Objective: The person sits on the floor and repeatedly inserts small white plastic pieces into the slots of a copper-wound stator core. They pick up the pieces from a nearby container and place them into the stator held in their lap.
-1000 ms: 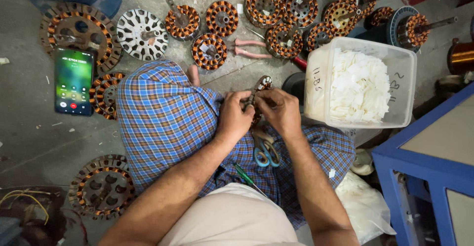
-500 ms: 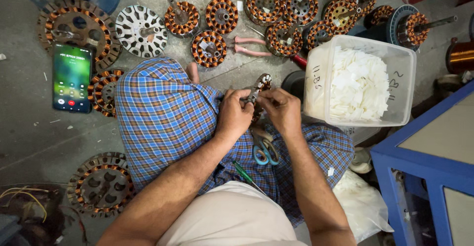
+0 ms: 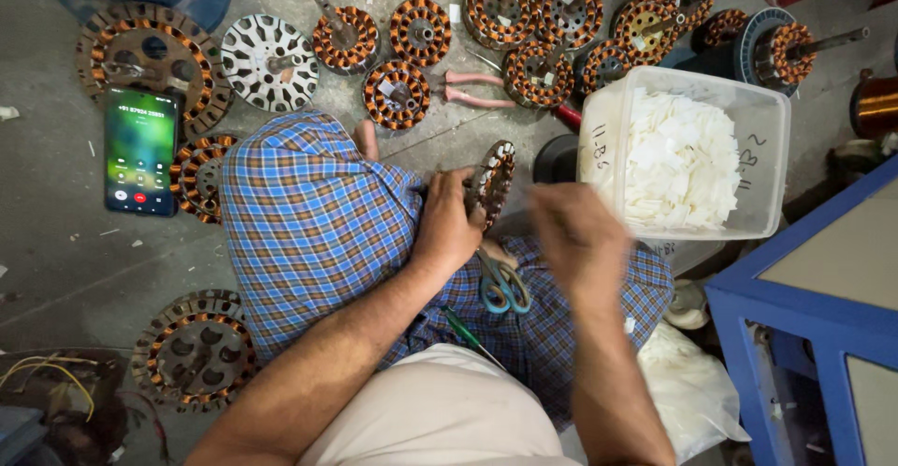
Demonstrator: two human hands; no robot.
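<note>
My left hand (image 3: 451, 225) grips a round metal stator (image 3: 492, 182), held on edge above my lap, with white paper slips in some of its slots. Blurred with motion, my right hand (image 3: 578, 239) is off the stator and hangs just right of it, beside the clear plastic tub (image 3: 762, 129) full of white paper slips. Whether its fingers hold a slip cannot be told. Blue-handled scissors (image 3: 503, 284) and a green pen-like tool (image 3: 465, 332) lie on my checked blue cloth (image 3: 318, 223) between my arms.
Several copper-wound stators (image 3: 419, 31) lie on the concrete floor ahead, with pink-handled pliers (image 3: 477, 90) among them. A lit phone (image 3: 141, 151) lies at the left beside a bare metal stator (image 3: 268, 62). A blue table (image 3: 823, 307) stands at the right, and a white bag (image 3: 687, 396) beneath it.
My right hand has let go of the stator and moved right and down, toward the tub. My left hand still holds the stator, now turned more on edge.
</note>
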